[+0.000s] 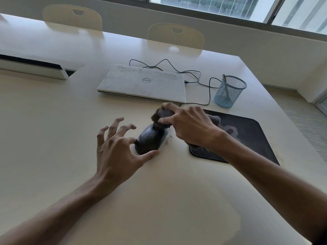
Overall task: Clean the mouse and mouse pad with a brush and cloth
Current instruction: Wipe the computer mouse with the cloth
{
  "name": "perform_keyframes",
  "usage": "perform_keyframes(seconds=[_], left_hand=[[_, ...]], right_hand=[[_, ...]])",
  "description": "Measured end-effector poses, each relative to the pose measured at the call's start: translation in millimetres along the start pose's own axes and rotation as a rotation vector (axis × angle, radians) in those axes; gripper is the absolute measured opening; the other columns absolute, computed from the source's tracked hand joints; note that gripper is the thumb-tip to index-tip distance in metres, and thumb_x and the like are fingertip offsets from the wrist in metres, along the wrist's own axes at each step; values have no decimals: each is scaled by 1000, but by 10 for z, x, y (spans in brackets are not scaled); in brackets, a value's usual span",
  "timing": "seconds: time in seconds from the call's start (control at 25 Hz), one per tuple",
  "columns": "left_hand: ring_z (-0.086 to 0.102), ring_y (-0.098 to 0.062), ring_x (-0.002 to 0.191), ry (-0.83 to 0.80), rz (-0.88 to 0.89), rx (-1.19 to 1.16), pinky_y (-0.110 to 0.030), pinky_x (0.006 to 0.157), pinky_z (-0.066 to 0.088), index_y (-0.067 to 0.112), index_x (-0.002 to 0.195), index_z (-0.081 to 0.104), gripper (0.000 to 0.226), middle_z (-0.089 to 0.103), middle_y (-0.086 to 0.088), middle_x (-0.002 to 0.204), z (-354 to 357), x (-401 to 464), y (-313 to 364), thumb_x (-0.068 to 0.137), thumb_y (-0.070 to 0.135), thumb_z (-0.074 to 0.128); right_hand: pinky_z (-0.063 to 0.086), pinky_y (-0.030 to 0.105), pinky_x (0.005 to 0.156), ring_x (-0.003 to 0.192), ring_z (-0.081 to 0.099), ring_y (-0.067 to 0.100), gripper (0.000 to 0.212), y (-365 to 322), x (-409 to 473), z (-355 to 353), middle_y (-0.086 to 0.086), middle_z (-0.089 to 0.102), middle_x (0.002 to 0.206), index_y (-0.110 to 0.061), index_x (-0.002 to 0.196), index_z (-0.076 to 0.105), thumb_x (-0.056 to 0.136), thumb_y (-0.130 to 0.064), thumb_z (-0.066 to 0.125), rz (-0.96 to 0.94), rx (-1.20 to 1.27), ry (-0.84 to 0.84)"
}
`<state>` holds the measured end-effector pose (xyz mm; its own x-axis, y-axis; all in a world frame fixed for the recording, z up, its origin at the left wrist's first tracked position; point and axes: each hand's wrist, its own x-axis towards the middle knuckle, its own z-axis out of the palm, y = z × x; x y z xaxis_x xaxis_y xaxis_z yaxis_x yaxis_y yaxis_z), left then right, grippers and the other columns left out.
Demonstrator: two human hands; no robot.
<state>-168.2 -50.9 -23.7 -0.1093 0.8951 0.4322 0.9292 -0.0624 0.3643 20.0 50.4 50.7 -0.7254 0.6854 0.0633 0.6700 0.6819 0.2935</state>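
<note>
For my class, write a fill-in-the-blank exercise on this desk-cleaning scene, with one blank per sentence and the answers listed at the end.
1. The right hand presses a dark ____ onto the front of the mouse.
2. The left hand steadies the mouse, which sits on the bare table, to the ____ of the mouse pad.
3. The laptop behind the mouse has its lid ____.
4. The blue mesh cup stands to the ____ of the laptop.

Answers: cloth; left; closed; right
</note>
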Motion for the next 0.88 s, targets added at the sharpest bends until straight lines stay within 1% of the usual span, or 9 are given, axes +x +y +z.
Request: perform_keyframes(seconds=[0.12, 0.28, 0.4, 0.44, 0.52, 0.6, 0.68, 0.76, 0.88], left_hand=[[35, -17, 137, 3, -1, 5, -49, 107, 25, 23, 73, 78, 70, 64, 7, 119, -6, -2, 2, 62, 87, 49], [35, -18, 137, 4, 7, 25, -50, 107, 25, 24, 71, 78, 70, 64, 6, 119, -9, 2, 7, 63, 87, 48], [35, -17, 137, 6, 1, 33, -50, 108, 24, 24, 72, 77, 71, 64, 6, 119, -5, -11, 7, 62, 88, 48], [35, -18, 137, 9, 2, 35, -50, 108, 24, 24, 73, 77, 71, 65, 6, 119, -5, -16, 6, 63, 88, 47], [36, -20, 136, 5, 6, 46, -50, 108, 23, 24, 75, 78, 73, 65, 4, 119, -6, -20, 0, 63, 89, 46], [35, -20, 137, 1, -5, 45, -50, 109, 22, 25, 77, 77, 73, 65, 3, 120, -8, -25, -1, 61, 90, 47], [34, -18, 138, -1, -23, 23, -49, 110, 21, 26, 77, 76, 72, 64, 4, 122, -4, -27, 3, 59, 90, 48], [33, -17, 138, 1, -44, -15, -48, 110, 20, 28, 77, 76, 71, 64, 4, 123, 5, -23, 8, 57, 90, 48], [31, -16, 139, 6, -80, -76, -46, 111, 17, 31, 80, 76, 68, 62, 4, 127, 11, -19, 27, 55, 88, 49]], right_hand=[[43, 34, 69, 99, 68, 31, 49, -17, -50, 30, -3, 32, 160, -40, 141, 55, 98, -19, 46, -3, -23, -67], [35, 33, 63, 87, 69, 32, 48, -24, -133, -18, -2, 38, 158, -39, 136, 60, 94, -17, 52, 21, 31, 31], [36, 32, 67, 94, 68, 28, 43, -101, -203, 50, -3, 43, 151, -34, 135, 61, 96, -21, 49, 43, 21, -25], [36, 31, 66, 94, 68, 28, 41, -104, -206, 40, -4, 45, 148, -32, 134, 61, 96, -22, 50, 67, 36, -1], [39, 31, 63, 87, 68, 31, 42, -95, -182, -18, -4, 48, 147, -32, 136, 60, 95, -27, 52, 94, 124, 109], [46, 33, 67, 90, 68, 30, 45, -162, -142, -44, -5, 51, 145, -32, 141, 55, 97, -35, 54, 72, 251, 169], [47, 33, 73, 98, 66, 27, 49, -276, -69, -45, -4, 56, 139, -29, 145, 51, 96, -34, 55, 25, 323, 148], [51, 34, 78, 98, 65, 26, 47, -396, 2, -41, 0, 61, 129, -23, 141, 56, 94, -26, 55, -23, 349, 115], [53, 36, 80, 104, 63, 24, 40, -511, -26, -79, 2, 64, 122, -19, 133, 64, 93, -25, 59, -83, 335, 143]])
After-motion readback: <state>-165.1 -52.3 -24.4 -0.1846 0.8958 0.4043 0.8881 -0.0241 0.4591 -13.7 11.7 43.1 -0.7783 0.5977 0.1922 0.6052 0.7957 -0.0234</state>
